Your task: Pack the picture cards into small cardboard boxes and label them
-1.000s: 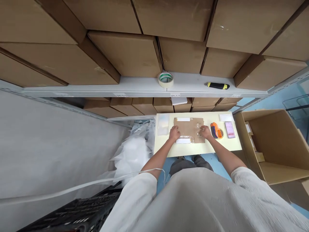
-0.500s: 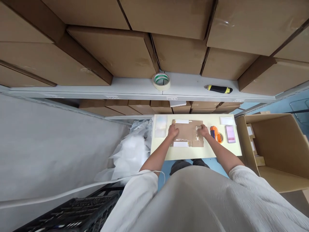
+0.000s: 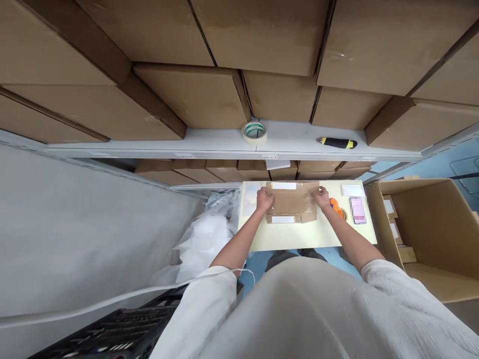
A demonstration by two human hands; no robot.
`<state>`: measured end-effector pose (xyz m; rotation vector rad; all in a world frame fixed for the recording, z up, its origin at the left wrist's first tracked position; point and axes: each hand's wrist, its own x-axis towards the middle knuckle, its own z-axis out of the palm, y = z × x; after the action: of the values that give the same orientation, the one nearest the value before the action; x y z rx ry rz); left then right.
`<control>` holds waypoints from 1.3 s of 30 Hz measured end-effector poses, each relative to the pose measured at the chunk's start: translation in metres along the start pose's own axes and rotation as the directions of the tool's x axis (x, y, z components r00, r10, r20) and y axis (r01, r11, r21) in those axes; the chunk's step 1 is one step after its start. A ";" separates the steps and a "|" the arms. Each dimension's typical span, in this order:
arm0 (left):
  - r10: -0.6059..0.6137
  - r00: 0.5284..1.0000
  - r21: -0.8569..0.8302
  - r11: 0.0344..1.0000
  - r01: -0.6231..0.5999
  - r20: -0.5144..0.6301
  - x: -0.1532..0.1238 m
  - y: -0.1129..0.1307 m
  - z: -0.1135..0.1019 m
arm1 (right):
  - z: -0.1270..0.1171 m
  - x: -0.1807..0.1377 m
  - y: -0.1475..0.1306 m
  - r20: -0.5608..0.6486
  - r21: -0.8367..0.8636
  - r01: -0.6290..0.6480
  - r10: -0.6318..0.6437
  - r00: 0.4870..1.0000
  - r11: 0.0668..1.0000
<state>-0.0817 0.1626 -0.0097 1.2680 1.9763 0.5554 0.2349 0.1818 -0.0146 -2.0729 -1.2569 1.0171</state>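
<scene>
A flat brown cardboard mailer (image 3: 292,202) with white labels lies on a pale yellow table (image 3: 299,237). My left hand (image 3: 264,200) grips its left edge, fingers curled round it. At the right edge my right hand (image 3: 322,198) holds on the same way. The far part of the cardboard looks raised off the table. An orange tape dispenser (image 3: 338,207) sits just right of my right hand.
A pink stack of slips (image 3: 358,209) and white paper (image 3: 351,190) lie on the table's right. An open cardboard box (image 3: 430,229) stands further right. A tape roll (image 3: 254,132) and a yellow-black knife (image 3: 337,143) rest on the shelf. White plastic wrap (image 3: 205,239) lies left.
Both hands have moved from on top of the cardboard to its left and right edges and taken hold; the cardboard's far part has come up.
</scene>
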 end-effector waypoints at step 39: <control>0.411 0.911 -0.464 0.813 -0.352 0.029 -0.095 -0.009 -0.033 | -0.039 -0.064 -0.027 0.248 0.367 0.259 -0.362 0.898 0.894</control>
<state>-0.0867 0.0735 0.0373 1.3595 1.3697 1.0369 0.2343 0.1346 0.0498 -1.4386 -1.4090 1.3269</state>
